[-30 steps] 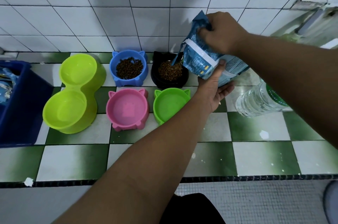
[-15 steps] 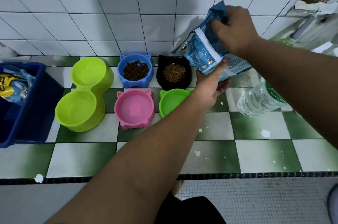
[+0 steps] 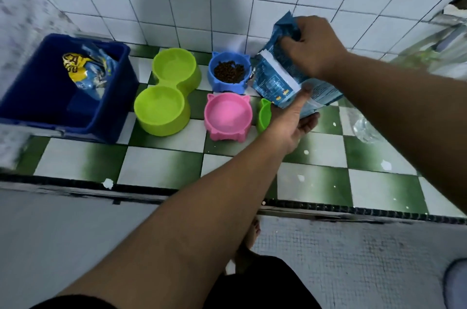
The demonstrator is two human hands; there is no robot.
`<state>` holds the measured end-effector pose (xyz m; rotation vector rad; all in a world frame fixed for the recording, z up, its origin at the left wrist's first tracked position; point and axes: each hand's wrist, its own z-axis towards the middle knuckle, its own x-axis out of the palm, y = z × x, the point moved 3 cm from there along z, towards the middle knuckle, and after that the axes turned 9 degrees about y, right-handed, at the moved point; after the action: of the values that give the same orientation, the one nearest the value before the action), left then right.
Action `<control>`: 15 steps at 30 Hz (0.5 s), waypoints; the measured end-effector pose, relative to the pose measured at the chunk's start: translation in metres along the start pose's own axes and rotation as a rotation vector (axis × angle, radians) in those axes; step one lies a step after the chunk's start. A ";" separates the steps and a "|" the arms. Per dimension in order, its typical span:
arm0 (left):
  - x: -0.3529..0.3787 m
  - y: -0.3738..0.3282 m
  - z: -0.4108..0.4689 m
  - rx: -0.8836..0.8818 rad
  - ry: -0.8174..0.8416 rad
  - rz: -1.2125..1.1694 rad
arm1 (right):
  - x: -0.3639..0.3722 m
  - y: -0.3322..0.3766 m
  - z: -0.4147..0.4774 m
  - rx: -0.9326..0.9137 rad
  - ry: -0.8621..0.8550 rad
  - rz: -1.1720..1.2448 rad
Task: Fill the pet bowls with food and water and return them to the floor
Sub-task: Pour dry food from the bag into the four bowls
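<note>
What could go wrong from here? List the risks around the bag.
1. The crinkled blue food bag, gripped at its top by the right hand and held below by the left hand, is beside the blue cat-eared plastic bowl already holding kibble; a tilt may overfill it or scatter kibble.
2. The left hand reaches close past the small green plastic bowl; pulling back could knock it.

Tiled ledge [image 3: 161, 164]: bowls [image 3: 228, 116], bin [image 3: 50, 96], bottle [image 3: 366, 129].

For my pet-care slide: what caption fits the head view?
Left hand and right hand hold the blue food bag over a checkered counter; blue bowl has kibble, pink bowl is empty.
</note>
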<state>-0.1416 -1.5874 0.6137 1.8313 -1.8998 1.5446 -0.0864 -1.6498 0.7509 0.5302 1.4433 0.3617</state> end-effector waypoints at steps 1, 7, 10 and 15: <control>-0.005 0.003 -0.004 -0.011 0.006 -0.011 | 0.008 0.006 -0.001 -0.010 0.020 -0.026; -0.025 0.017 -0.018 -0.057 0.022 -0.084 | 0.040 0.015 0.004 -0.040 0.144 -0.159; -0.027 0.016 -0.017 -0.051 0.020 -0.111 | 0.047 0.014 0.009 -0.037 0.162 -0.168; -0.026 0.020 -0.017 -0.054 0.002 -0.148 | 0.054 0.015 0.016 -0.074 0.214 -0.208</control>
<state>-0.1594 -1.5624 0.5929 1.8986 -1.7436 1.4333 -0.0640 -1.6104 0.7150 0.2838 1.6687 0.3109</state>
